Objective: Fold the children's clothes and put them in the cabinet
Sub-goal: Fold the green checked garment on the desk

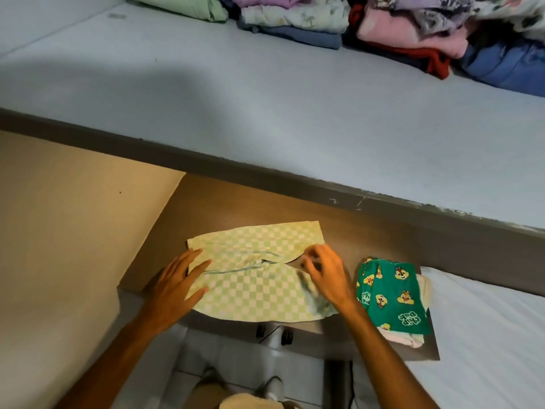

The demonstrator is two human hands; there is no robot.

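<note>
A pair of green-and-white checkered children's shorts lies spread flat on a small brown table, its legs pointing away from and toward me. My left hand rests flat on the shorts' left edge, fingers spread. My right hand hovers at the right side of the shorts with fingers curled; whether it pinches the cloth I cannot tell. To the right sits a folded green garment with cartoon chipmunks atop other folded pieces.
A pile of clothes in pink, blue, purple and pale green lies at the far side of a light blue mattress. A second mattress lies at the right. A beige wall stands left. Below is tiled floor.
</note>
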